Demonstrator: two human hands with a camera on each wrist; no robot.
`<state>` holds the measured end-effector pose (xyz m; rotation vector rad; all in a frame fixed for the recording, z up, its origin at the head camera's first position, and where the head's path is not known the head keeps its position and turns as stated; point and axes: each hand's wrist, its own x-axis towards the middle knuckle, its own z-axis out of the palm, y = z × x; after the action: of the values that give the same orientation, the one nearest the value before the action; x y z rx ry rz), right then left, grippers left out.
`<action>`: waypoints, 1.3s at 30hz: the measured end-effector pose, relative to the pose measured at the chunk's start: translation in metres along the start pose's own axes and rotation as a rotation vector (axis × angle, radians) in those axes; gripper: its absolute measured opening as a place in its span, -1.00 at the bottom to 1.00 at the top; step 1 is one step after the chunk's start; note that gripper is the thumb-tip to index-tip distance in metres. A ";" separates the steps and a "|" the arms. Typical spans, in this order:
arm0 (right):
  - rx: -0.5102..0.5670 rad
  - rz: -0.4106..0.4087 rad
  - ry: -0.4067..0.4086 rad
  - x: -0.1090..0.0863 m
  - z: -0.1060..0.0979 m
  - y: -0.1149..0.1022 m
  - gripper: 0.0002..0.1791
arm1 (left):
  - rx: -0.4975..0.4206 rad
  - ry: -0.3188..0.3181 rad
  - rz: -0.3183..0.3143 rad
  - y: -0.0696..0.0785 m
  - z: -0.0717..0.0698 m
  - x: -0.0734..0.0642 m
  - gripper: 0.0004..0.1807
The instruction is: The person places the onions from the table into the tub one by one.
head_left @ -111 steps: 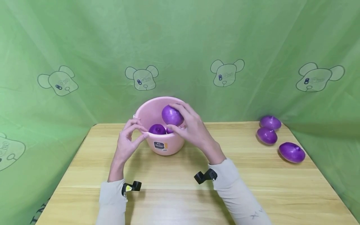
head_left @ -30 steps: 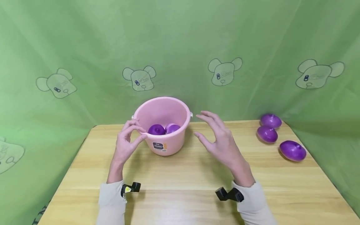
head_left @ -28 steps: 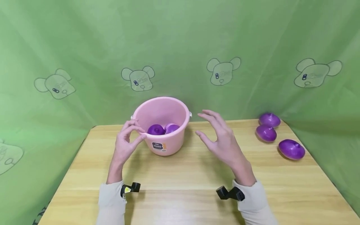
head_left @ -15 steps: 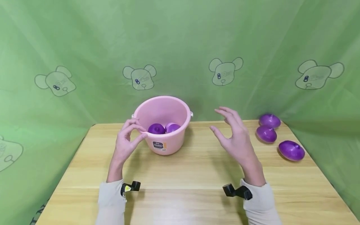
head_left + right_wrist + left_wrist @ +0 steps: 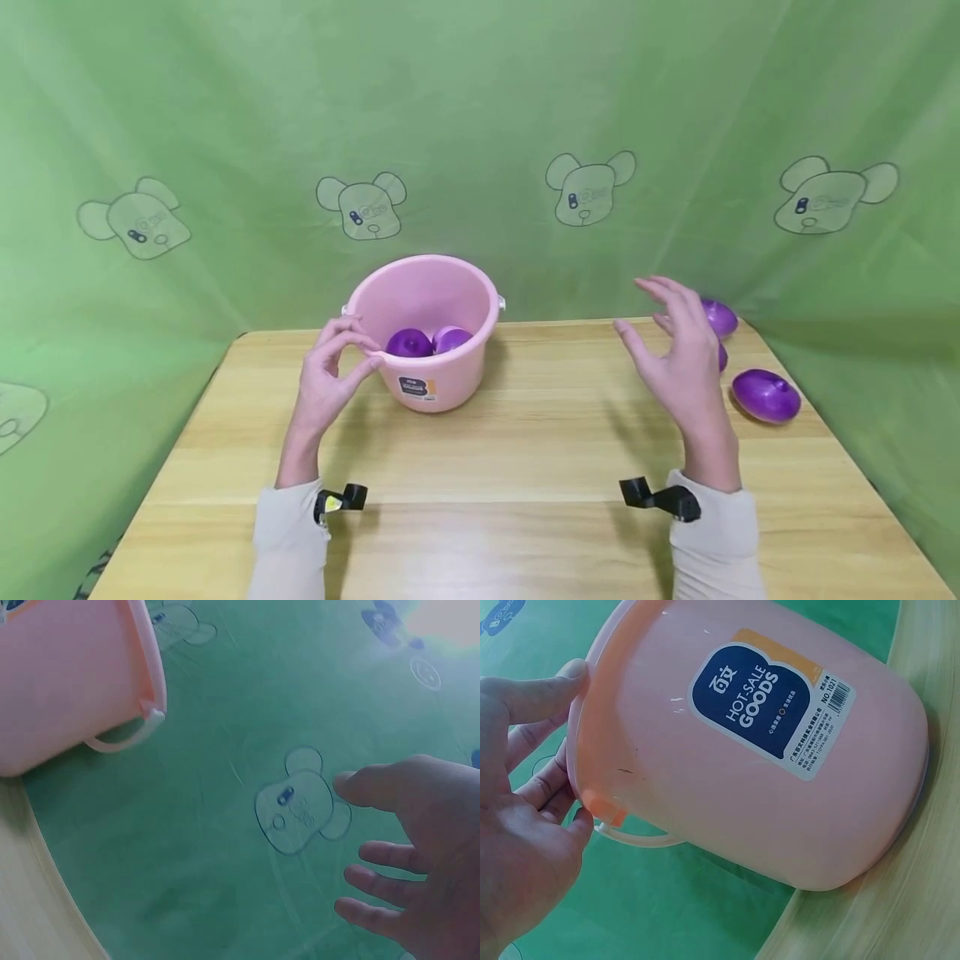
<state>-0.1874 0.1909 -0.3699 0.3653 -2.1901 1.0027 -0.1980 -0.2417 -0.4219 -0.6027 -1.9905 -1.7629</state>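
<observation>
I saw the pink, round-walled plastic bucket (image 5: 447, 386) standing on the pale wood-grained table (image 5: 480, 467), close to the far edge and left of its middle. Inside lay a dark purple, glossy onion-shaped piece (image 5: 408, 343) and, beside it, a purple onion-shaped piece with a paler patch (image 5: 452, 340); the near wall hid the undersides of both.

The left hand (image 5: 324, 387) held the bucket's near-left rim, its fingers pinching the lip. The right hand (image 5: 684, 367) was raised near the table's far right corner, its fingers released and spread, holding nothing. In the head view it stood in the way of two shiny purple bulbs, the farther bulb (image 5: 722, 318) and the middle bulb (image 5: 723, 357), so I could not tell whether those touched. A third, squat purple bulb with a stubby tip (image 5: 767, 396) lay in full sight near the right edge.

The bucket's smooth wall narrowed toward the base and carried a flat navy, white and orange label (image 5: 742, 705) reading "HOT-SALE GOODS"; a thin, pale handle (image 5: 641, 838) curved below the rim. Behind everything hung creased green cloth (image 5: 480, 100) printed with outlined bear heads.
</observation>
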 end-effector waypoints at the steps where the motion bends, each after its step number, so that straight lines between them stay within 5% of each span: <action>1: -0.004 0.013 0.000 0.000 -0.001 0.002 -0.32 | 0.000 0.000 -0.001 0.000 -0.001 -0.001 -0.81; 9: 0.022 0.137 0.005 -0.004 -0.013 0.013 -0.32 | 0.003 0.003 -0.004 -0.001 -0.003 -0.003 -0.81; 28: -0.022 0.191 0.070 -0.010 -0.029 0.025 -0.36 | 0.002 -0.006 0.011 0.002 -0.003 -0.001 -0.81; 39: 0.019 0.297 0.064 -0.013 -0.036 0.034 -0.35 | 0.004 -0.014 0.017 0.001 -0.003 -0.002 -0.80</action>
<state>-0.1778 0.2402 -0.3810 0.0143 -2.2188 1.1769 -0.1959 -0.2448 -0.4217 -0.6307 -1.9919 -1.7487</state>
